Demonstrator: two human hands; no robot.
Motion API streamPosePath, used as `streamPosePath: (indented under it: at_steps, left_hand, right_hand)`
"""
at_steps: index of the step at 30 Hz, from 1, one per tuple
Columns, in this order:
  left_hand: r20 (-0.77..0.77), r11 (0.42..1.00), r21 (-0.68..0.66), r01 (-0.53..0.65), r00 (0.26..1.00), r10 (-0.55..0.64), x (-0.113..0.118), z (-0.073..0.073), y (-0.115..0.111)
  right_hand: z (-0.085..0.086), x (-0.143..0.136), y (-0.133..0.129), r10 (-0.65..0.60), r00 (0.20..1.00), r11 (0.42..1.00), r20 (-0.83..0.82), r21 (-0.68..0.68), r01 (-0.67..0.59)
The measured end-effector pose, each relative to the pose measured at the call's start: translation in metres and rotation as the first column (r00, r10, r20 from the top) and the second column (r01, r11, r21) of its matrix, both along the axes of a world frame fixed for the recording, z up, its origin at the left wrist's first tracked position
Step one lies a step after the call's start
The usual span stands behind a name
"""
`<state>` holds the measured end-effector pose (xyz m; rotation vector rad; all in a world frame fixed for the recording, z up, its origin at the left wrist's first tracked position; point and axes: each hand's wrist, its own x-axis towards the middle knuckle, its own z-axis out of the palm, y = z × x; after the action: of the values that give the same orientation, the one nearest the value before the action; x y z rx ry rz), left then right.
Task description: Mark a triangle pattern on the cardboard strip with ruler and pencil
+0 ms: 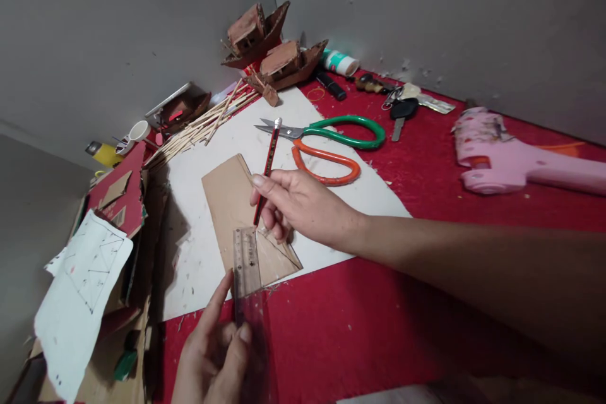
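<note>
A piece of brown cardboard [222,189] lies on a white sheet [189,252] over the red table cover. Across its lower part lies a clear ruler [247,265], which extends toward me past the sheet's edge. My left hand [213,347] holds the ruler's near part between thumb and fingers. My right hand [303,205] is closed on a red and black pencil [269,167], its lower end close to the ruler's far end. Just beyond my right hand, scissors [326,139] with one green and one orange handle lie on the sheet.
Brown model boats [279,63] and thin wooden sticks [203,120] sit at the back. A pink glue gun [521,164] and keys [402,110] lie right. Stacked cardboard with a drawn paper [85,284] stands left. Grey walls enclose the back.
</note>
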<state>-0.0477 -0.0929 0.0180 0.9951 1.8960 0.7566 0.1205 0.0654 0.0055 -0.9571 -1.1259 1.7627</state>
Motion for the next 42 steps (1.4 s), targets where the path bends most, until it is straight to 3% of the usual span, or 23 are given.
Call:
streamPosePath:
  at_steps: [2,3,4,6,8,9,13,16,20,26,36,42]
  left_hand:
    - [-0.167,0.981,0.023,0.191,0.969,-0.184,-0.011,-0.001,-0.001]
    - [-0.295,0.949,0.047,0.313,0.912,-0.286,-0.018,0.0,0.001]
    - [-0.446,0.898,0.082,0.433,0.821,-0.355,-0.024,0.0,0.003]
    - [-0.706,0.738,0.172,0.653,0.604,-0.37,-0.034,0.001,0.012]
    - [-0.85,0.6,0.221,0.769,0.453,-0.267,-0.037,0.001,0.025]
    - [-0.884,0.559,0.202,0.805,0.395,-0.25,-0.037,-0.001,0.032]
    - [-0.896,0.509,0.028,0.86,0.248,-0.369,-0.033,-0.012,0.053]
    - [-0.863,0.504,-0.023,0.863,0.237,-0.446,-0.035,-0.02,0.056]
    - [-0.855,0.498,-0.009,0.867,0.252,-0.453,-0.037,-0.025,0.054]
    - [-0.86,0.476,0.024,0.879,0.26,-0.439,-0.036,-0.025,0.054]
    - [-0.859,0.492,0.043,0.87,0.283,-0.426,-0.039,-0.027,0.05]
    - [-0.868,0.497,-0.001,0.868,0.246,-0.431,-0.036,-0.026,0.052]
  right_hand:
    - [-0.002,0.0,0.001,0.009,1.0,1.0,-0.006,-0.02,-0.01]
    - [-0.003,0.0,0.001,0.014,1.0,1.0,-0.008,-0.028,-0.014]
    - [-0.003,0.0,0.001,0.018,1.0,0.999,-0.009,-0.033,-0.018]
    - [-0.004,0.0,0.001,0.02,1.0,0.999,-0.007,-0.029,-0.02]
    - [-0.003,-0.001,0.002,0.018,1.0,1.0,0.002,-0.023,-0.018]
    - [-0.003,-0.001,0.002,0.019,1.0,1.0,0.004,-0.022,-0.019]
    - [-0.002,-0.001,0.002,0.013,1.0,0.999,0.006,-0.036,-0.013]
    - [-0.002,0.0,0.003,0.014,1.0,0.999,0.002,-0.031,-0.014]
    - [-0.004,0.001,0.002,0.02,1.0,1.0,0.0,-0.008,-0.02]
    - [-0.002,0.001,0.002,0.008,1.0,0.999,0.009,-0.036,-0.008]
    - [-0.005,-0.001,0.001,0.006,1.0,0.999,-0.002,-0.047,-0.006]
    - [-0.004,0.001,0.002,0.014,1.0,1.0,0.008,-0.019,-0.014]
